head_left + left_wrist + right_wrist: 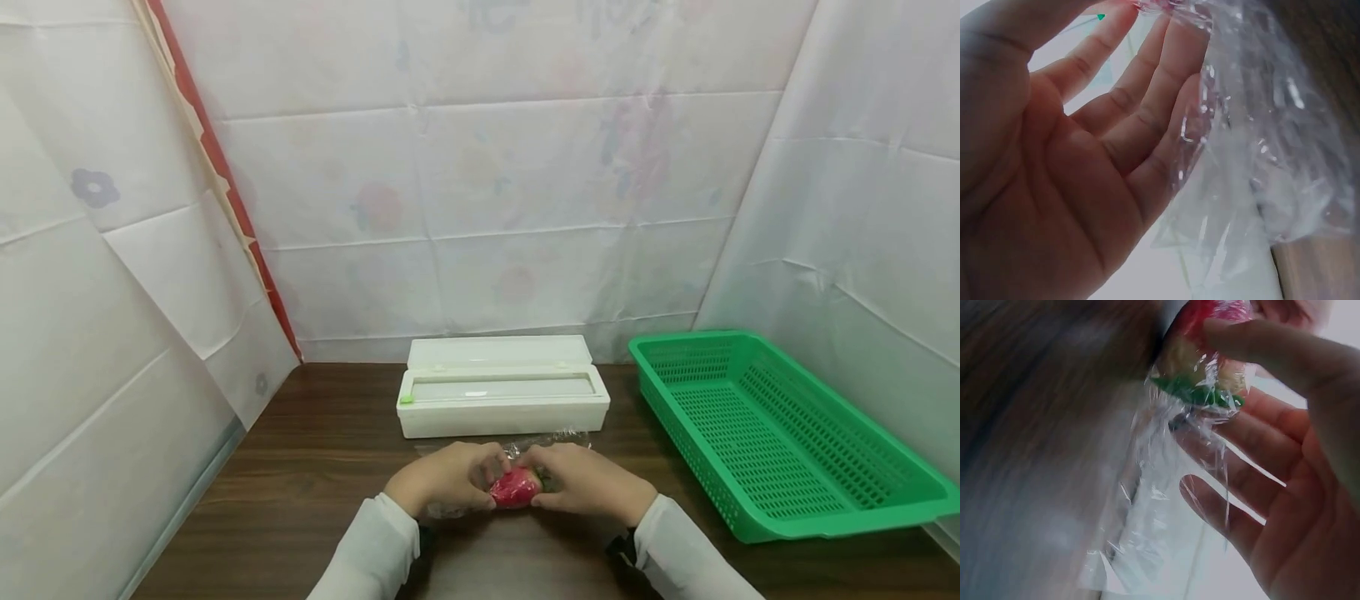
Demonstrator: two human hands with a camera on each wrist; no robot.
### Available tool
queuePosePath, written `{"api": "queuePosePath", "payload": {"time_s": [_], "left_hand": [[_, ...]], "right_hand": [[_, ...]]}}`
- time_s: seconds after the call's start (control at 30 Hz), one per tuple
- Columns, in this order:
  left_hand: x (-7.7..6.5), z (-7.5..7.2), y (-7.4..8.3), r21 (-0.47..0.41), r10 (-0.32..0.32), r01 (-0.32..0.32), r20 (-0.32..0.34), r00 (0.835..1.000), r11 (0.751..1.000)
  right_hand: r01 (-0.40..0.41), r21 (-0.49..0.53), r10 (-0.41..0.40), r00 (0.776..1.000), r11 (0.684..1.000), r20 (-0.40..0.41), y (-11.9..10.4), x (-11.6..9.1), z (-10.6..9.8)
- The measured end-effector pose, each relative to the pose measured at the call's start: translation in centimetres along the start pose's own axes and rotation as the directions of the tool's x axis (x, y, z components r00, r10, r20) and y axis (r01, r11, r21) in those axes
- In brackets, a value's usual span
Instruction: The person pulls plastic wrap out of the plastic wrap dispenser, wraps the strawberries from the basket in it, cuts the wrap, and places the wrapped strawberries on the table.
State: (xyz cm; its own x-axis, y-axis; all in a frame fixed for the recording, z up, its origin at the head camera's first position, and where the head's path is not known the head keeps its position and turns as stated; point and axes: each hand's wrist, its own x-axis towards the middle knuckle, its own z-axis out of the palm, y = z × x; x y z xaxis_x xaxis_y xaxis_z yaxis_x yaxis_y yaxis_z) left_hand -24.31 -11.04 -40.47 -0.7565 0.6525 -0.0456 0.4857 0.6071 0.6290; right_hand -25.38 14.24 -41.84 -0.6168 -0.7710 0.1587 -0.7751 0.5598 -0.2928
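Observation:
A red strawberry (514, 487) with a pale end and green leaves (1194, 394) lies between my two hands, wrapped in clear cling film (1154, 487). My left hand (448, 477) holds its left end between thumb and fingertips. At the leafy end, my right hand (588, 482) grips it with the thumb on top and the fingers behind. Loose film trails past the left hand's fingers in the left wrist view and hangs from the leafy end in the right wrist view. Part of the strawberry is hidden by my fingers.
Just behind my hands stands a white cling film box (502, 419), its lid (498, 352) raised and a small green piece (407, 399) at its left. A green basket (780, 450) sits to the right on the dark wooden table (315, 467). Sheeted walls enclose three sides.

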Motion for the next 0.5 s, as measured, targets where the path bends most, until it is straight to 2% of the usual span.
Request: {"api": "queuePosePath", "payload": {"time_s": [0.2,0.5], "left_hand": [[-0.09,-0.23,-0.14,0.038,0.009,-0.009,0.004,1.0,0.999],[-0.18,-0.27,-0.39,0.096,-0.02,0.02,0.006,1.0,0.995]], "right_hand": [[-0.005,0.102,0.001,0.999,0.995,0.034,0.58,-0.05,-0.1],[-0.051,0.099,0.046,0.998,0.994,0.049,0.66,0.04,0.19]]}}
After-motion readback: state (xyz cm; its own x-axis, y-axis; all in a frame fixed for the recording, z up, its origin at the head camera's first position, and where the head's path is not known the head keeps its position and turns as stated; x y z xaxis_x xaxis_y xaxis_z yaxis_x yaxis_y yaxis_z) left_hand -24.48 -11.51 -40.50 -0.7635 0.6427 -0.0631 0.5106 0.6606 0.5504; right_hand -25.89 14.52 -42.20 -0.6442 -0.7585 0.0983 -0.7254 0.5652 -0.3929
